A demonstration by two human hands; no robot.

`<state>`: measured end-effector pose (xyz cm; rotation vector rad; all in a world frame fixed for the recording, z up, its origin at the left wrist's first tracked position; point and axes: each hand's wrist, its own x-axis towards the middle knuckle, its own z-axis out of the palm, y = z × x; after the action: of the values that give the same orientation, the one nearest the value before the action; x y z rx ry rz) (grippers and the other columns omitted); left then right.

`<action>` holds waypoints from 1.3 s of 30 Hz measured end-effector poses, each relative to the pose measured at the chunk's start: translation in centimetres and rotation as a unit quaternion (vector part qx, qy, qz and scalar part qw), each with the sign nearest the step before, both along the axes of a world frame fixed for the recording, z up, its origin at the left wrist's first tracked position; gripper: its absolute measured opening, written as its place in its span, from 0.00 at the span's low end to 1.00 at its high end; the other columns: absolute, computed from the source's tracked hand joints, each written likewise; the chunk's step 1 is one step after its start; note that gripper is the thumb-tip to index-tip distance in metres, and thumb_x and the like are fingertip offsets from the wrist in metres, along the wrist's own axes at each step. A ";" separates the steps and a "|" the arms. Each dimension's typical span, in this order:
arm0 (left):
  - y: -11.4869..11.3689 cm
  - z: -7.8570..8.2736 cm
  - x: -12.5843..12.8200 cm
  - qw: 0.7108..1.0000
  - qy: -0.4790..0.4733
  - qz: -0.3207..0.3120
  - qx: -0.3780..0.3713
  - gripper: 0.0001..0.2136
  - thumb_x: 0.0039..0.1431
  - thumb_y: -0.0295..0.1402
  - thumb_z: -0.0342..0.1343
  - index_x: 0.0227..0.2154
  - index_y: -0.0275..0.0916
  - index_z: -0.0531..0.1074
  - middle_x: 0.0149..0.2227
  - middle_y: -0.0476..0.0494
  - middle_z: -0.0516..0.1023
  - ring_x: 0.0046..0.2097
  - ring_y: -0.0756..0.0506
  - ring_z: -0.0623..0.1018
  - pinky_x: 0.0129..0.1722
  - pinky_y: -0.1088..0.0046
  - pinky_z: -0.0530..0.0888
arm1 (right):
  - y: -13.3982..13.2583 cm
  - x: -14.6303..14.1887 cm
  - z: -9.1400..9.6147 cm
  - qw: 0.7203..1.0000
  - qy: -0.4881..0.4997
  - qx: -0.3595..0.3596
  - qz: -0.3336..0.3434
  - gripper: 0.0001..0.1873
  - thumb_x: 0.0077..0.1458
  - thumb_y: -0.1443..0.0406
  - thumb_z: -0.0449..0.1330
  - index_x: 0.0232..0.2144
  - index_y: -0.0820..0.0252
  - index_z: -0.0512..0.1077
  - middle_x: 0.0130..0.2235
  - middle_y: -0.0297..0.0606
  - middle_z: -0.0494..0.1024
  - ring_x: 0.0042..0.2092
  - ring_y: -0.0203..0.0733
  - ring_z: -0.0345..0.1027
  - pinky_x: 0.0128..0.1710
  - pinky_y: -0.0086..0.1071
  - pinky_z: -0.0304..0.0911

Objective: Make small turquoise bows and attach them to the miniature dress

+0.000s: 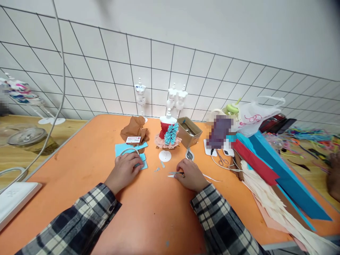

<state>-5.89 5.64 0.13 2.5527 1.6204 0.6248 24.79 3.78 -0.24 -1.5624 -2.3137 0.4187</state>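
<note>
My left hand (124, 170) lies over light blue paper (120, 148), its fingers curled around a pale ring, apparently a roll of tape (130, 150), partly hidden. In my right hand (193, 176) is a small pair of scissors (175, 174), blades pointing left and slightly apart. Just beyond my hands stands a miniature dress form (168, 119) on a round white base (165, 156). It wears a red bodice (164, 130), a blue ruffle (171, 134) and a pink frilled skirt (160, 141). Small blue scraps (162, 164) lie between my hands.
Brown crumpled paper (134, 128) with a small white box (133, 139) is at the back left. A cardboard box (190, 132), another pair of scissors (222, 160), coloured paper strips (255, 161) and a plastic bag (255, 117) occupy the right. Another person's hand (334, 175) shows at the right edge.
</note>
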 end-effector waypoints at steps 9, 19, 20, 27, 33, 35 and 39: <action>1.1 -0.8 -0.2 0.997 0.032 0.060 0.021 0.16 0.63 0.42 0.51 0.50 0.46 0.74 0.54 0.37 0.74 0.54 0.33 0.70 0.49 0.52 0.61 | 0.4 0.0 -0.5 0.999 0.036 -0.035 -0.012 0.09 0.53 0.67 0.62 0.27 0.59 0.63 0.28 0.32 0.68 0.31 0.37 0.58 0.30 0.30 0.45; 1.2 0.2 0.2 0.967 -0.225 0.067 0.096 0.08 0.63 0.38 0.51 0.36 0.41 0.71 0.50 0.38 0.75 0.54 0.38 0.72 0.55 0.53 0.65 | 0.1 -0.3 -0.7 0.987 0.148 -0.046 -0.051 0.06 0.57 0.65 0.56 0.30 0.57 0.60 0.28 0.31 0.69 0.30 0.38 0.61 0.30 0.29 0.48; 0.9 0.3 0.2 0.953 -0.276 0.066 0.109 0.07 0.64 0.38 0.50 0.36 0.42 0.68 0.51 0.39 0.74 0.54 0.40 0.72 0.56 0.54 0.65 | 0.0 -0.4 -0.8 0.980 0.182 -0.052 -0.065 0.05 0.59 0.65 0.54 0.32 0.56 0.60 0.28 0.31 0.69 0.30 0.38 0.62 0.30 0.29 0.49; -1.6 -0.4 3.3 0.881 -0.468 0.029 -0.059 0.08 0.63 0.39 0.50 0.39 0.43 0.58 0.34 0.48 0.71 0.34 0.47 0.74 0.33 0.70 0.73 | -1.8 -3.8 -0.8 0.910 0.406 -0.076 -0.011 0.24 0.56 0.58 0.60 0.52 0.57 0.60 0.23 0.23 0.52 0.24 0.35 0.48 0.27 0.29 0.48; -3.4 -0.6 6.9 0.845 -0.502 -0.011 -0.183 0.16 0.59 0.39 0.54 0.47 0.44 0.57 0.36 0.47 0.71 0.36 0.47 0.74 0.37 0.69 0.74 | -3.3 -7.6 -1.7 0.861 0.490 -0.133 0.041 0.30 0.46 0.56 0.67 0.51 0.57 0.66 0.27 0.26 0.57 0.28 0.34 0.50 0.28 0.28 0.50; -3.5 -0.6 7.0 0.841 -0.500 -0.011 -0.207 0.19 0.57 0.40 0.56 0.49 0.42 0.59 0.36 0.48 0.70 0.36 0.47 0.74 0.36 0.69 0.73 | -3.3 -7.8 -1.8 0.869 0.479 -0.124 -0.013 0.19 0.46 0.59 0.66 0.40 0.58 0.68 0.27 0.27 0.59 0.28 0.34 0.52 0.29 0.28 0.52; -3.3 -0.8 6.2 0.852 -0.470 -0.018 -0.229 0.17 0.54 0.41 0.58 0.44 0.40 0.65 0.37 0.46 0.71 0.36 0.46 0.74 0.34 0.71 0.73 | -2.7 -6.5 -1.2 0.878 0.467 -0.104 -0.025 0.08 0.48 0.63 0.61 0.29 0.58 0.64 0.30 0.30 0.63 0.29 0.33 0.54 0.28 0.27 0.52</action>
<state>0.33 2.31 -0.68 1.5062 1.1457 1.0814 18.24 1.10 -1.45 -1.1001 -1.4916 1.1403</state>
